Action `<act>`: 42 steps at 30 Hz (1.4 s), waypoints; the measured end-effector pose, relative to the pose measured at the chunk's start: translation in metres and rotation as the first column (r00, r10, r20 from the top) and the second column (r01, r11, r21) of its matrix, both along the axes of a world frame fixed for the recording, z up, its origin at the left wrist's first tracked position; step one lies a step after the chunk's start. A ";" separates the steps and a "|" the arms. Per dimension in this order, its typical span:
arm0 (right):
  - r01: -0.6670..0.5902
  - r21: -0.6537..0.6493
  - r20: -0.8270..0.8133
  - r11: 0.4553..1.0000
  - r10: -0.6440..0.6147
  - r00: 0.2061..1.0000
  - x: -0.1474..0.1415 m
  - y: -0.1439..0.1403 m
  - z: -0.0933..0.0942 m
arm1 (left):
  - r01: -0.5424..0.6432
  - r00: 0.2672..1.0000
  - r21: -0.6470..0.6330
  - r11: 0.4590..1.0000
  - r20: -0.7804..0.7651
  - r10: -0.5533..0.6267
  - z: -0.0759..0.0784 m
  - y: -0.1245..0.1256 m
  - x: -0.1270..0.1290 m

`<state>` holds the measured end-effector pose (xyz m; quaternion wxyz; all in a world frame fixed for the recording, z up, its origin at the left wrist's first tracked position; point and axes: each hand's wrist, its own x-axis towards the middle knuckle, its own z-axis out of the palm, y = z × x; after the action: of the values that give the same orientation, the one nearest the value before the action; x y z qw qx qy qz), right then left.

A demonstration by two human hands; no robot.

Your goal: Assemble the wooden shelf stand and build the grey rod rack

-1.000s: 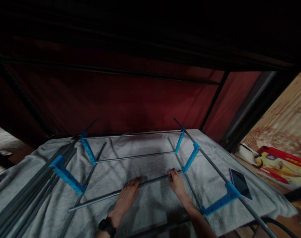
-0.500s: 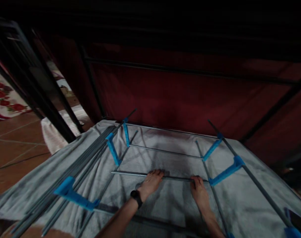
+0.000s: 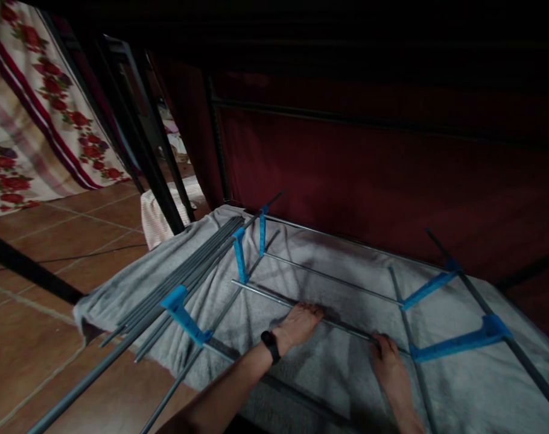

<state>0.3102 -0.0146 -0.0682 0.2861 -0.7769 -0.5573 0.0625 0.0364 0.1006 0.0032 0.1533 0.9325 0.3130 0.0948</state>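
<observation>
My left hand (image 3: 301, 320), with a dark watch on the wrist, is closed over a grey metal tube (image 3: 265, 293) lying crosswise. Farther right on the same tube, my right hand (image 3: 389, 358) has its fingers wrapped round it. The tube's right end meets a blue plastic bracket (image 3: 460, 345). Its left end crosses the long side tube (image 3: 224, 316) beside another blue bracket (image 3: 239, 256) and sticks out a little past it. A second cross tube (image 3: 329, 275) runs behind, between the rear brackets.
A bundle of loose tubes (image 3: 184, 268) lies on the left of the grey blanket (image 3: 478, 392). Dark posts (image 3: 139, 132) and a dark red panel (image 3: 347, 169) enclose the far side. Tiled floor (image 3: 43, 337) and a floral cloth (image 3: 52, 102) show at left.
The view has turned to the left, so the frame and hands appear farther right. Both hands stay on the same tube, at nearly the same places along it.
</observation>
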 end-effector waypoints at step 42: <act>0.070 -0.050 -0.008 0.996 -0.071 0.997 0.011 -0.039 -0.003 | 0.065 0.998 0.027 0.998 0.018 -0.065 -0.020 -0.001 0.014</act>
<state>0.3214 -0.0534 -0.0708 0.2713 -0.8027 -0.5265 0.0697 0.0502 0.0999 -0.0167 0.1470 0.9431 0.2798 0.1027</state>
